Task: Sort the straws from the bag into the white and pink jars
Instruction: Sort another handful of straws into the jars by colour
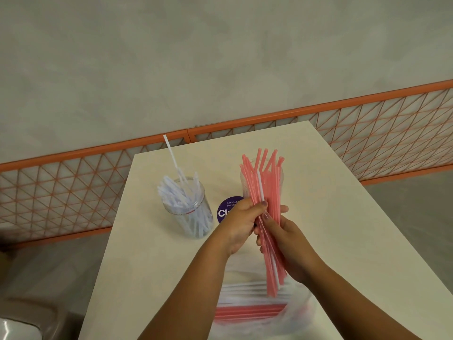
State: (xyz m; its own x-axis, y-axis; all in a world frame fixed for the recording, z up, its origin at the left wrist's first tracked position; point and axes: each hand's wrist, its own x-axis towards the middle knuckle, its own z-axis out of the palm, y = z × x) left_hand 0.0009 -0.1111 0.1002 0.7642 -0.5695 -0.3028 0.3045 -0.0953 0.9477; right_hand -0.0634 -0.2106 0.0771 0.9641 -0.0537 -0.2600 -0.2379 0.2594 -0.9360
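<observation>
Both hands hold a bunch of pink straws point(268, 192) upright above the table, with a white straw or two mixed in. My left hand point(239, 224) pinches the bunch from the left; my right hand point(288, 241) grips it from the right, lower down. Behind the bunch stands a clear jar point(245, 186), mostly hidden, with pink straws in it. To the left, a clear jar point(187, 207) holds several white straws, one of them sticking up high. The clear plastic bag point(255, 307) lies near me with pink and white straws inside.
The cream table point(152, 241) has a purple round label point(226, 209) lying between the jars. An orange mesh fence point(61, 192) runs behind the table along a grey wall. Grey floor lies on both sides, and a pale object point(17, 330) sits at bottom left.
</observation>
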